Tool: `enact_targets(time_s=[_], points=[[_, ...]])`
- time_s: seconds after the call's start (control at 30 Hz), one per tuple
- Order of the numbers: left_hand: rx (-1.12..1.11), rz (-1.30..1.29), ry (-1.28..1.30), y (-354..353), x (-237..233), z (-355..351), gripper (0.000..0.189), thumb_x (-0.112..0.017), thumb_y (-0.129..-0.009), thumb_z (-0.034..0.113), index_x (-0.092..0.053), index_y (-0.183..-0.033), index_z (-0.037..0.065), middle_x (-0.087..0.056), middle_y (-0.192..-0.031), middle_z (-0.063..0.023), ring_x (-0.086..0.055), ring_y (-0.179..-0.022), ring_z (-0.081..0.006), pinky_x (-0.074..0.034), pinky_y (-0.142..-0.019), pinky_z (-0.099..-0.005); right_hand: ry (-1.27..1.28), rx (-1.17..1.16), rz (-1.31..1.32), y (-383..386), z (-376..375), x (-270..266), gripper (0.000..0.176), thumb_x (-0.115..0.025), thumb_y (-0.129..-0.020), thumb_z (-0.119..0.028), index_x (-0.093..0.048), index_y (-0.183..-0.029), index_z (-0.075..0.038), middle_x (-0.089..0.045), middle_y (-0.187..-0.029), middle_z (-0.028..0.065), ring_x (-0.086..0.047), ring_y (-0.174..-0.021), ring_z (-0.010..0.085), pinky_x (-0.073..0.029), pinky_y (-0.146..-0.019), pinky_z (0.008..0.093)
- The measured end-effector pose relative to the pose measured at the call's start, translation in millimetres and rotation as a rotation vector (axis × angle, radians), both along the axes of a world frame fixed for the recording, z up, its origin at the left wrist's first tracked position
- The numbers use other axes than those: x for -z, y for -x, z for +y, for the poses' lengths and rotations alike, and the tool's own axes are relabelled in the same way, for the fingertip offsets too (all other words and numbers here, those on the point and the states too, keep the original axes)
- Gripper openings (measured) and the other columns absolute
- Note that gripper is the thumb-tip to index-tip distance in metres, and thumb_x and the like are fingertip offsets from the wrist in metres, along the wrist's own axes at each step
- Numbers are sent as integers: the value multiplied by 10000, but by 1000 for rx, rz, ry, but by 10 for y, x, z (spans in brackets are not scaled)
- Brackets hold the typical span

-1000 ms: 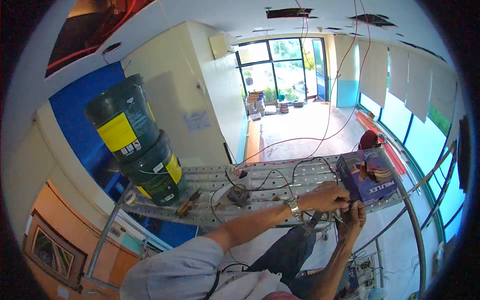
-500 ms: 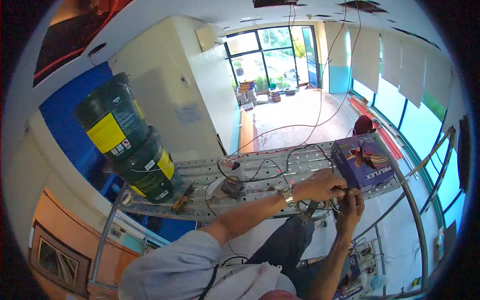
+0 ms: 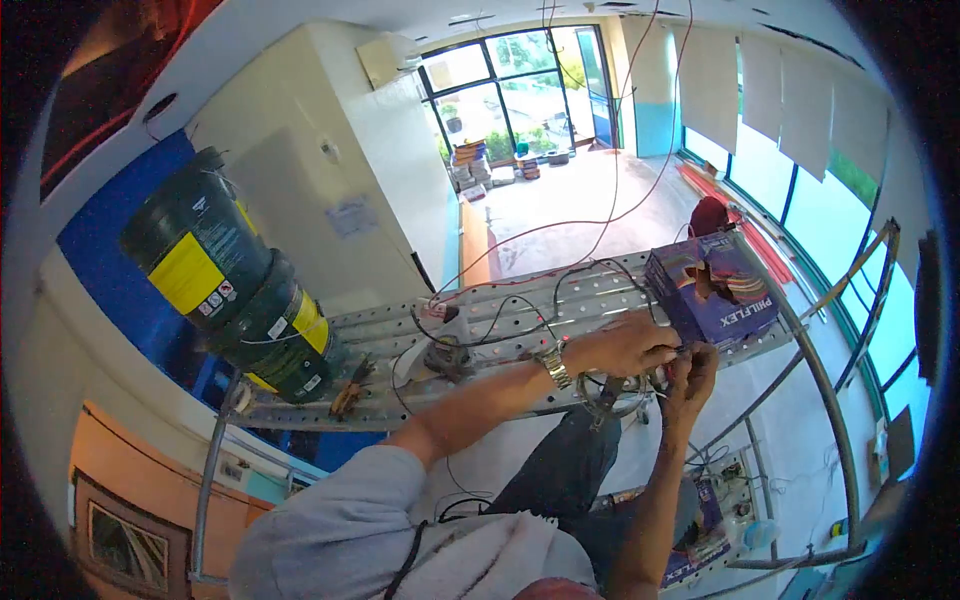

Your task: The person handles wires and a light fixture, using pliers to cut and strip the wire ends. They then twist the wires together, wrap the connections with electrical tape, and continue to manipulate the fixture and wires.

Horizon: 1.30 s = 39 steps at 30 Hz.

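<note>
My left hand [image 3: 625,345], with a metal watch [image 3: 552,367] on the wrist, reaches across the scaffold platform [image 3: 500,330]. Its fingers are pinched together, almost touching those of my right hand [image 3: 690,382], which comes up from below, closed as well. I cannot tell what small dark piece sits between the fingertips. Directly beneath my left hand is a round, shiny ring-shaped fitting [image 3: 607,402], partly hidden by the hand. A purple PHILFLEX box [image 3: 735,315] with a torn hole stands just beyond both hands.
Two stacked dark green buckets [image 3: 270,330] stand at the platform's left end. Pliers-like tools [image 3: 350,388], a dark roll-like object [image 3: 445,355] and a black cable [image 3: 570,275] lie on the planks. Red wires [image 3: 640,200] hang from the ceiling. Metal tubing [image 3: 830,430] frames the right side.
The view has shifted slightly, so the scene sits a little further left and up. Both hands stay together at the same spot beside the box, fingers still pinched.
</note>
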<state>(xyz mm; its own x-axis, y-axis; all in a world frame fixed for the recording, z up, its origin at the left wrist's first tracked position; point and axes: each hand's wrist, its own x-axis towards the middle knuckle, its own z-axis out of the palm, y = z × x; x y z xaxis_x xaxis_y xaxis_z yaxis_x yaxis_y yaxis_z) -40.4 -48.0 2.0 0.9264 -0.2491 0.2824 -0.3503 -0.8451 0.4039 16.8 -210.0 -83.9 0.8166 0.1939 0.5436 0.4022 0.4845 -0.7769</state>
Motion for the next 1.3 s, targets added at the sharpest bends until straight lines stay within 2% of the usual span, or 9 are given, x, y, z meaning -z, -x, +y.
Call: enact_targets(time_s=[0.2,0.3,0.33,0.4,0.57,0.67,0.77,1.13,1.3], points=[[-40,-15,-27,-26,-8,49,334,-581,-1046,380,-670,-1021,59,-681,-887,-195,-664,-856,-417,-500,-823,-540,59,100,14,-11,81,-22,121,-582,-1065,-126,-592,-1123,-21,-581,-982,24,-510,-820,94,-442,-739,259],[-39,-86,61,-60,103,64,364,-574,-1048,402,-674,-997,56,-677,-846,-188,-670,-826,-407,-513,-779,-515,-21,-32,178,1,30,-78,144,-608,-1058,-118,-657,-1141,-11,-650,-1052,23,-604,-916,122,-506,-859,287],[-40,-147,67,-19,41,33,349,-576,-1050,389,-684,-1004,61,-683,-817,-160,-690,-800,-375,-520,-767,-493,-96,-98,257,17,36,-112,153,-619,-1056,-119,-674,-1147,-9,-662,-1062,18,-623,-945,130,-517,-895,296],[-63,2,108,23,-62,2,342,-564,-1069,370,-684,-1014,54,-686,-778,-118,-690,-724,-309,-520,-731,-458,-151,-179,349,17,1,-127,165,-646,-1050,-119,-678,-1170,-11,-670,-1065,25,-620,-941,124,-512,-888,284],[-14,-1,149,5,-130,-24,280,-587,-1077,271,-656,-963,24,-674,-733,-95,-669,-658,-239,-508,-640,-387,-75,-177,276,27,-25,-96,151,-665,-1046,-111,-685,-1159,-14,-687,-1070,35,-635,-958,112,-527,-887,276],[-74,82,163,-9,-113,-17,296,-564,-1067,321,-659,-919,83,-726,-733,-75,-710,-693,-287,-516,-738,-404,-116,-215,241,-8,13,-53,129,-666,-1051,-113,-687,-1123,-8,-686,-1056,25,-633,-949,100,-531,-851,271],[-109,45,78,22,-141,-57,278,-561,-1072,314,-650,-936,88,-714,-729,-79,-685,-686,-292,-496,-757,-418,-163,-220,273,37,-14,-158,117,-671,-1044,-111,-685,-1094,-6,-678,-1030,18,-614,-914,93,-518,-807,271],[-5,-94,-44,5,-138,2,239,-603,-1049,301,-647,-977,77,-659,-708,-111,-636,-687,-329,-470,-757,-432,-25,54,78,-112,118,18,88,-670,-944,-90,-613,-963,-25,-597,-840,9,-545,-795,98,-471,-695,286],[-3,-37,64,4,-167,-29,300,-556,-1071,336,-608,-909,89,-623,-653,-97,-607,-631,-314,-456,-742,-427,-1,134,2,-145,167,-12,99,-668,-956,-99,-612,-995,-28,-624,-879,37,-578,-794,115,-499,-708,292]])
